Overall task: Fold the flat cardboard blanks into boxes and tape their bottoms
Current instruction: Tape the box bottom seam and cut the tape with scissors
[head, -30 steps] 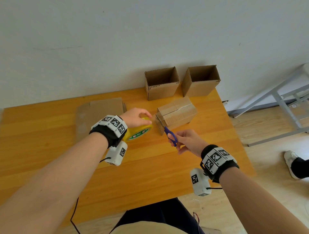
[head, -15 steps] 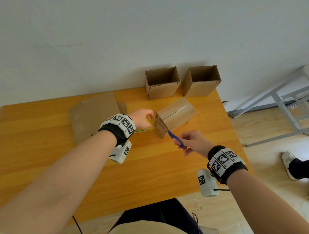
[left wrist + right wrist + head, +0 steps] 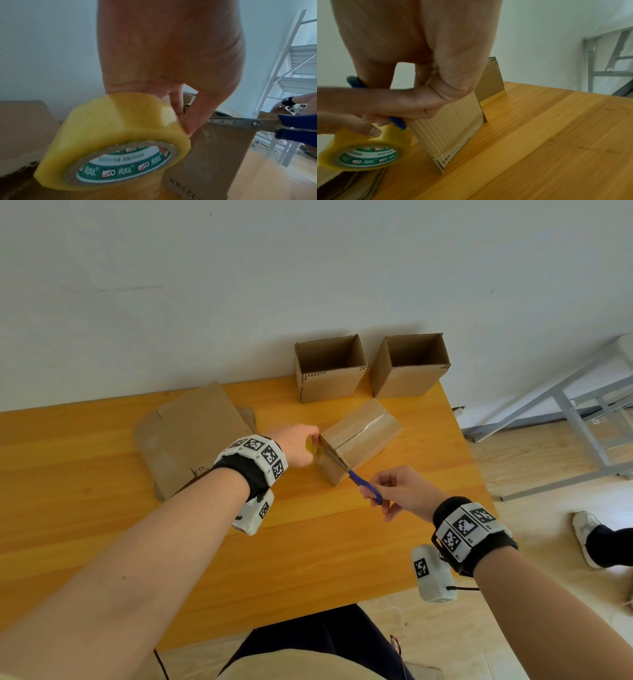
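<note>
A folded cardboard box stands bottom up on the wooden table, with clear tape along its seam. My left hand grips a yellowish tape roll right beside the box's left end. The roll also shows in the right wrist view. My right hand holds blue-handled scissors. Their blades lie across the box's near left edge, next to my left thumb. The box side fills the middle of the right wrist view.
Two open-topped cardboard boxes stand at the table's far edge by the wall. Flat cardboard blanks lie to the left of my left hand. A grey metal rack and someone's shoe are on the floor to the right.
My left hand brought the tape roll up against the box's left end. My right hand moved the scissors in, so the blades now lie across the box edge.
</note>
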{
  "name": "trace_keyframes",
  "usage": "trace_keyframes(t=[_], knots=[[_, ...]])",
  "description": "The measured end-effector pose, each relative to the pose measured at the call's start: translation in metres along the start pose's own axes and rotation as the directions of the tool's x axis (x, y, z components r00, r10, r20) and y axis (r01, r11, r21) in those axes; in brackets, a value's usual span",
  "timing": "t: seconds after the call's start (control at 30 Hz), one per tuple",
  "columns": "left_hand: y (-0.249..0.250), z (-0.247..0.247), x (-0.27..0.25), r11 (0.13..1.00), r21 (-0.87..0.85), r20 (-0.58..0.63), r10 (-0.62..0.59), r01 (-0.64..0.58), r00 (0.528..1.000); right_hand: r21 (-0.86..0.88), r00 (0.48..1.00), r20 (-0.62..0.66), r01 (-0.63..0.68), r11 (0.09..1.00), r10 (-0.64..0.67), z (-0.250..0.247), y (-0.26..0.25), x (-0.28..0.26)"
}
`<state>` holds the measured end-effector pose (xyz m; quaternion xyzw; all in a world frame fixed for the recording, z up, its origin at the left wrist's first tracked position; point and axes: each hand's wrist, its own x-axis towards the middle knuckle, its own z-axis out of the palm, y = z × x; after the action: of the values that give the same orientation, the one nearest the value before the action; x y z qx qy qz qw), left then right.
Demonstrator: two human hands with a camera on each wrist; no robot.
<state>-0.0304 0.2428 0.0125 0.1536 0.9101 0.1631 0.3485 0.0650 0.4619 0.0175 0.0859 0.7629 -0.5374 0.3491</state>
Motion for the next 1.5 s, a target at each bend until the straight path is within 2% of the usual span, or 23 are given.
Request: trace_keyframes(t=[0.13,0.27,0.6,0.9,1.13,1.3,1.5], knots=[[-0.001,0.001,0.002,0.998,-0.067,-0.007,0.008,-0.009,1.000,0.031,1.000,-0.011,-0.001,1.000,0.002,-0.001,0.000,0.001],[-0.003,0.004,0.002,0.988,-0.152,-0.026,0.032,-0.035,0.999,0.156,0.999,-0.012,-0.034,0.987,0.037,0.007,-0.002,0.006],[-0.009,0.010,0.000,0.970,-0.234,-0.069,0.046,-0.061,0.997,0.206,0.996,0.002,-0.085,0.975,0.086,0.016,-0.006,0.014],[-0.012,0.018,-0.003,0.958,-0.280,-0.193,-0.001,-0.054,0.981,0.184,0.996,-0.017,-0.080,0.980,0.085,0.015,-0.009,0.017],[-0.013,0.023,-0.006,0.949,-0.308,-0.215,-0.007,-0.061,0.976,0.177,0.997,-0.003,-0.074,0.981,0.076,0.014,-0.005,0.017],[-0.014,0.025,-0.006,0.951,-0.303,-0.229,-0.008,-0.064,0.974,0.218,0.994,0.090,-0.088,0.972,0.069,0.014,-0.006,0.015],[-0.015,0.027,-0.006,0.949,-0.309,-0.231,-0.020,-0.054,0.973,0.138,0.996,0.064,-0.065,0.988,0.056,0.014,-0.008,0.018]])
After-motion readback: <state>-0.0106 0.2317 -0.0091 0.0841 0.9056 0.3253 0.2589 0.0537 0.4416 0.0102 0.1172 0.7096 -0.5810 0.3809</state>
